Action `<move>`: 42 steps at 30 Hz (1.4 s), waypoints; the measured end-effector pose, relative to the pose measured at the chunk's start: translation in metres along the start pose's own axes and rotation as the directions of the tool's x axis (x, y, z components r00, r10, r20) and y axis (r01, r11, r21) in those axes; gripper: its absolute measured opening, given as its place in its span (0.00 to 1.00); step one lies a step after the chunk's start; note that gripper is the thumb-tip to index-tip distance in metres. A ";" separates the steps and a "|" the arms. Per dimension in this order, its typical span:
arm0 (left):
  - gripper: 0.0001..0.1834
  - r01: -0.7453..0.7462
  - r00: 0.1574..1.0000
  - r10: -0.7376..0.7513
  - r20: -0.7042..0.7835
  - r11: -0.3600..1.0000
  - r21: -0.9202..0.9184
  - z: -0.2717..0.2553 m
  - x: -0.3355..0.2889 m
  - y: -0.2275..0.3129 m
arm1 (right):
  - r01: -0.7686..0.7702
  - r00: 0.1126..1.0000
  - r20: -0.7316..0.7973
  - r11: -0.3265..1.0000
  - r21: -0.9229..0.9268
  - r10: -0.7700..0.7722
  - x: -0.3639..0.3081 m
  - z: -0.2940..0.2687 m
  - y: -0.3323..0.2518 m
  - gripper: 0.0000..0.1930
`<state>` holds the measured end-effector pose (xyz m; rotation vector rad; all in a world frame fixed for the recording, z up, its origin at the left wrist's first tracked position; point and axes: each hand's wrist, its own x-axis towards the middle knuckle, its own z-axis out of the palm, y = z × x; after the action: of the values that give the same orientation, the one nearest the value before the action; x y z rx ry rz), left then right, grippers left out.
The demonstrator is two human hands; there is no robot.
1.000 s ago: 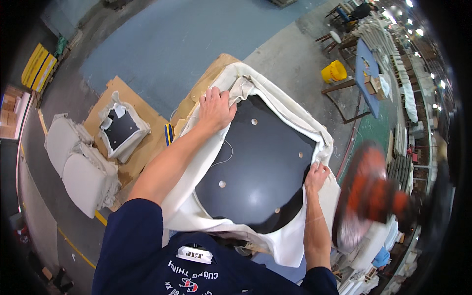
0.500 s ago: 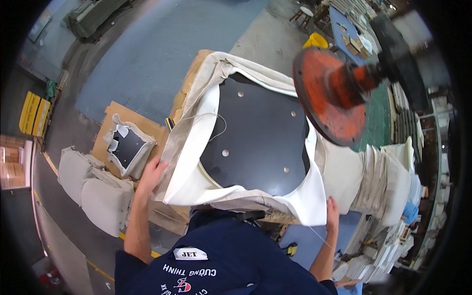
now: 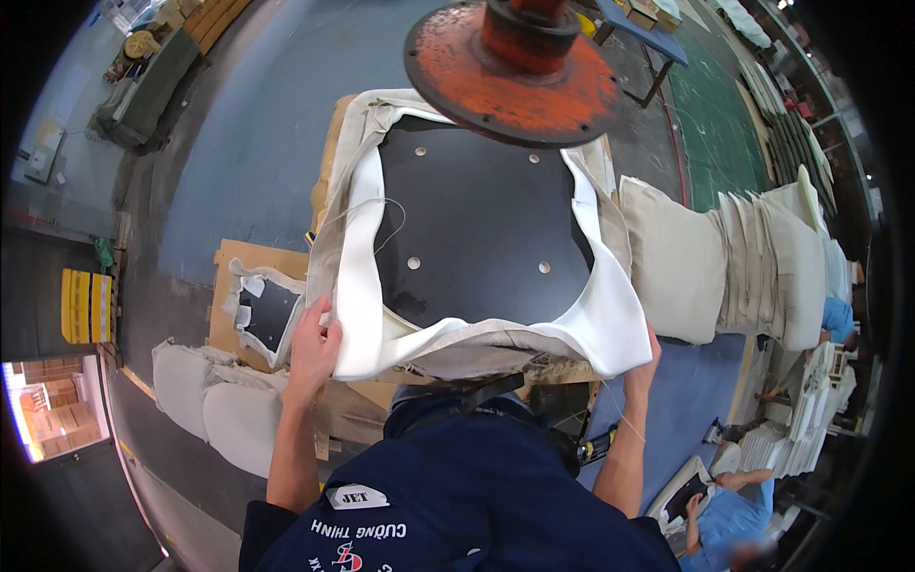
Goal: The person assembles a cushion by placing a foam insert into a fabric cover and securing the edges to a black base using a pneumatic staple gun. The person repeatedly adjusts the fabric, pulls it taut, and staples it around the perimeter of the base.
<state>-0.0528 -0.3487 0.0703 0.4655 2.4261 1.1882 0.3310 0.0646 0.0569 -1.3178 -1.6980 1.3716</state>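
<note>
In front of me a seat cushion (image 3: 481, 229) lies underside up, with a black board that has several round holes. White foam (image 3: 357, 324) curls over the board's edges, and a beige fabric cover (image 3: 477, 348) wraps outside it. At the near left corner my left hand (image 3: 315, 351) is closed on the fabric and foam edge. My right hand (image 3: 645, 360) grips the near right corner from outside, its fingers partly hidden behind the foam. A thin cord (image 3: 400, 224) loops over the left edge; another strand hangs near my right wrist. An orange metal disc (image 3: 515, 76) hangs above the far edge.
Left, a smaller cushion (image 3: 267, 315) lies on cardboard, beside pale cushions (image 3: 238, 424). Right, a row of beige cushions (image 3: 672, 257) extends away. At lower right a co-worker in a blue shirt (image 3: 743, 510) handles another cushion. A blue table (image 3: 643, 33) stands at far right.
My view has turned, so the cushion looks squarer and the orange disc appears further left and higher. My left hand has come in closer on the near left corner. The co-worker is now plainly visible.
</note>
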 end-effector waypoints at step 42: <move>0.14 0.179 0.976 -0.100 0.192 0.873 -0.454 -0.005 -0.010 -0.027 | -0.316 0.929 0.129 0.924 -0.216 0.348 -0.021 0.008 -0.073 0.11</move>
<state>-0.0498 -0.3725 0.0538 0.2200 1.9049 1.5443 0.3069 0.0434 0.1263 -1.7070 -1.8122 1.5756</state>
